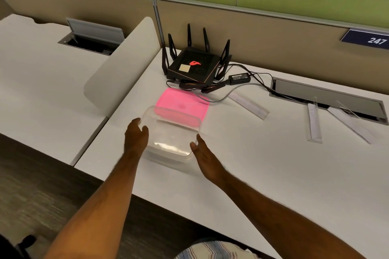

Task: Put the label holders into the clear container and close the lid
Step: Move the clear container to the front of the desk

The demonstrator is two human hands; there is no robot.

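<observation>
Clear container (171, 135) sits open near front of worktop (263, 164), appears empty, though blur hides detail. Pink lid (182, 104) lies flat just behind it. Left hand (135, 135) and right hand (203, 150) flank its sides, each grip wide, holding nothing; contact unclear. Three label holders (249, 103) (314, 120) (351, 121) lie well apart to right. Risk: light container slides or tips if nudged; long holders may overhang rim, blocking lid.

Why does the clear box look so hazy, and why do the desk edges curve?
Head view: the clear container is smeared by motion blur between the left hand and right hand; the wide-angle lens bends the desk edges; lighting is soft, with faint shadows.
</observation>
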